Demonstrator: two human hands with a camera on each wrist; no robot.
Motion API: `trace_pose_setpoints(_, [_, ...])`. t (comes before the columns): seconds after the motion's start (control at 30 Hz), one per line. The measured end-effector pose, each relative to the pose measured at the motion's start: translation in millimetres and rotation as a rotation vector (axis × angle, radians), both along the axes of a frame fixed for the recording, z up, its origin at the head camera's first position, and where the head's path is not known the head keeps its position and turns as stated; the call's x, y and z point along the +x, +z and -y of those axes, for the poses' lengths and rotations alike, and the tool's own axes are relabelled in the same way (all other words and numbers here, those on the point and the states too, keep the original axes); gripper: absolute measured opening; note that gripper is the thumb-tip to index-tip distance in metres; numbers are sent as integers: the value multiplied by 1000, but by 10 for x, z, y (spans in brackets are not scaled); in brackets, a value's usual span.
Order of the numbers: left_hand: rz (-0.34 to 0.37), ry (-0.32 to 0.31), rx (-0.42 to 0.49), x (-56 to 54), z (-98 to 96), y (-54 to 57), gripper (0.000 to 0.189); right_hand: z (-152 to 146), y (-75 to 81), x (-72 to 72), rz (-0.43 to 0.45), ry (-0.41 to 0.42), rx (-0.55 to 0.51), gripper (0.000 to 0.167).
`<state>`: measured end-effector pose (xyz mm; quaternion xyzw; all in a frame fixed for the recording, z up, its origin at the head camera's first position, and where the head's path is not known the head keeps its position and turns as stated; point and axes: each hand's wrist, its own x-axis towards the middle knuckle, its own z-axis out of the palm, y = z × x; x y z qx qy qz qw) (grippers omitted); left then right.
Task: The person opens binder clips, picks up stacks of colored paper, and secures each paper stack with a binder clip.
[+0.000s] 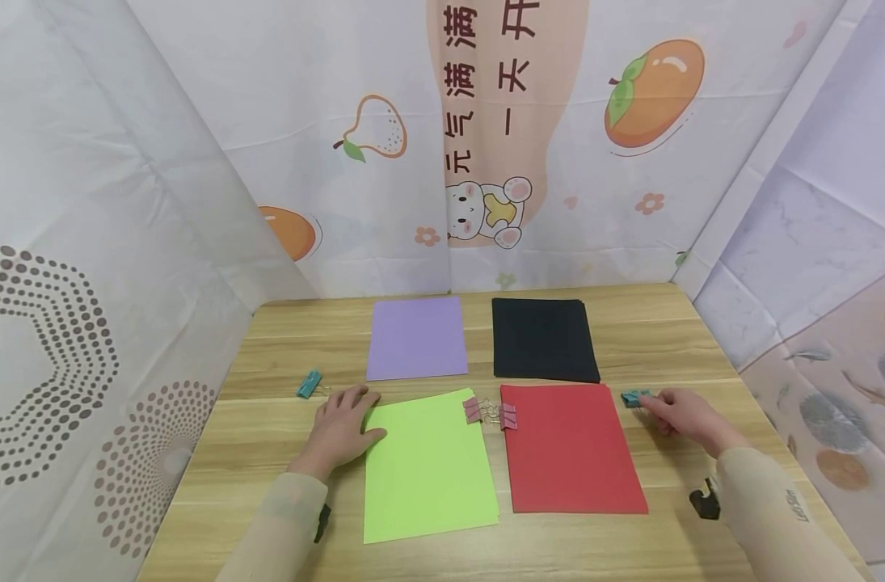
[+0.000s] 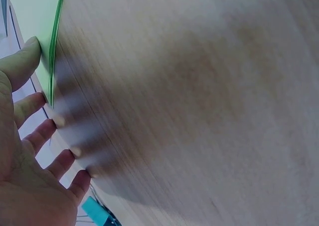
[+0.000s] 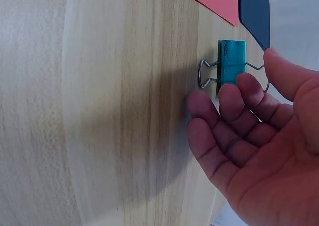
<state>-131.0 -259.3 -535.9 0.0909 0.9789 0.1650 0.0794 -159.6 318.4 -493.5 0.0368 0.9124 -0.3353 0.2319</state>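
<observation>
My left hand [image 1: 339,432] rests at the left edge of the lime-green paper stack [image 1: 427,469]. Its fingers are spread, and the thumb touches the paper's edge. Just beyond those fingertips lies a teal binder clip [image 1: 309,384], partly visible in the left wrist view. My right hand [image 1: 680,415] is at another teal binder clip [image 3: 233,61] on the table, right of the red paper stack [image 1: 573,449]. Its thumb and index finger pinch the clip at one wire handle, partly hidden by the thumb; the other fingers are curled.
Two pink binder clips, one at the green stack [image 1: 473,410] and one at the red stack [image 1: 508,416], have wire handles meeting between them. Behind lie purple paper [image 1: 418,338] and black paper [image 1: 544,339] on the wooden table [image 1: 282,323]. Printed curtains [image 1: 384,202] stand around it.
</observation>
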Motion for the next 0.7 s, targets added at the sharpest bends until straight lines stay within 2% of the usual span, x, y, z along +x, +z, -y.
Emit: trace_pose_setpoints(0.7, [6, 6, 8, 9, 4, 6, 68, 13, 24, 3, -40, -3, -10, 41])
